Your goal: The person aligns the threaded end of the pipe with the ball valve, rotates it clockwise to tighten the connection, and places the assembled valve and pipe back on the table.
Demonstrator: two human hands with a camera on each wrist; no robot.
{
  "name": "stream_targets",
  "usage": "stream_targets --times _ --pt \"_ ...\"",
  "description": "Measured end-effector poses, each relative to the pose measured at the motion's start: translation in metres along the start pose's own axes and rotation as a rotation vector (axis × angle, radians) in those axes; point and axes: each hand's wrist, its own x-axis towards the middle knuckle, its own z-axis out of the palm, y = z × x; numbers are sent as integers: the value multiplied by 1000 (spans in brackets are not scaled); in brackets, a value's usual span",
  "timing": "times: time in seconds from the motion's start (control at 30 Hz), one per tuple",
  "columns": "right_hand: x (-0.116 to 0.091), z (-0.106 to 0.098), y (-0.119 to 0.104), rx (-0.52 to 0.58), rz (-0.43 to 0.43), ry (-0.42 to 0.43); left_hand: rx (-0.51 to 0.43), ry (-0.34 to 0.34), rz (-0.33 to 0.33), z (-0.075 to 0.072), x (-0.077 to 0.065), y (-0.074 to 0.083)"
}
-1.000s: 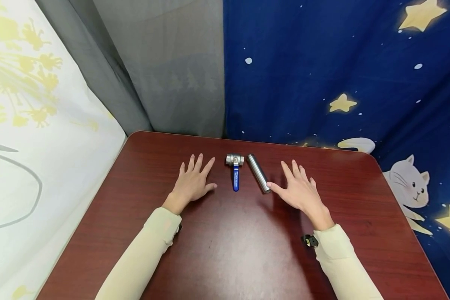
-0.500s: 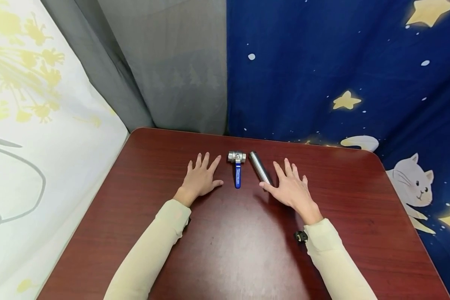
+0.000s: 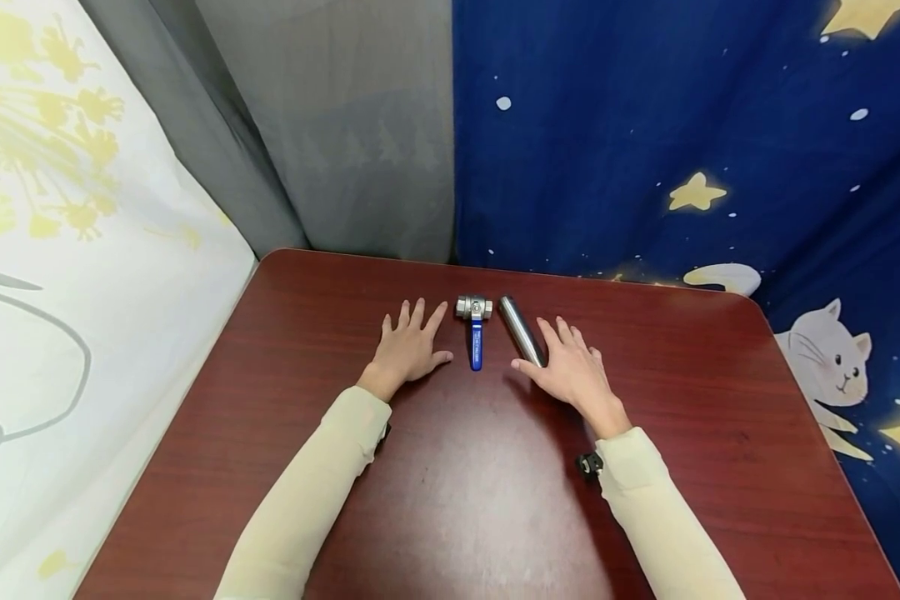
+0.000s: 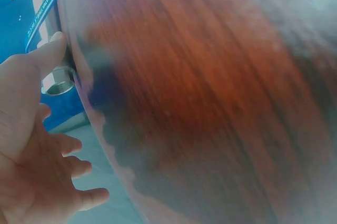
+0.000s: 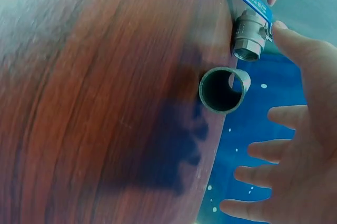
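A metal ball valve (image 3: 475, 308) with a blue lever handle (image 3: 476, 346) lies near the far side of the table, its lever pointing toward the person. Just right of it is a steel pipe (image 3: 520, 330), set at a slant; its hollow end (image 5: 224, 90) faces the right wrist camera. My left hand (image 3: 408, 344) is left of the valve, fingers spread and holding nothing. Over the pipe's near end my right hand (image 3: 567, 367) is spread too, its thumb overlapping the pipe in the head view. Both palms face down.
The dark red wooden table (image 3: 435, 517) has rounded far corners. Behind it hang a grey curtain (image 3: 360, 142) and a blue star-patterned curtain (image 3: 570, 167). A white patterned cloth (image 3: 82, 333) borders the left side. A small black wrist device (image 3: 588, 465) sits at the right cuff.
Both hands have drifted inward, the left to the right and the right to the left over the pipe's near end. The view has shifted slightly; valve and pipe stay in place.
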Motion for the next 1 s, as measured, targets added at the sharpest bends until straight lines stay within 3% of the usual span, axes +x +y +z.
stream_targets --times 0.4,0.67,1.0 --pt "3 4 -6 14 -30 39 15 27 40 -15 16 12" --pt "3 6 -4 45 -26 18 -3 3 50 -16 20 14" --pt "7 5 -9 37 -16 28 30 73 65 -16 32 17"
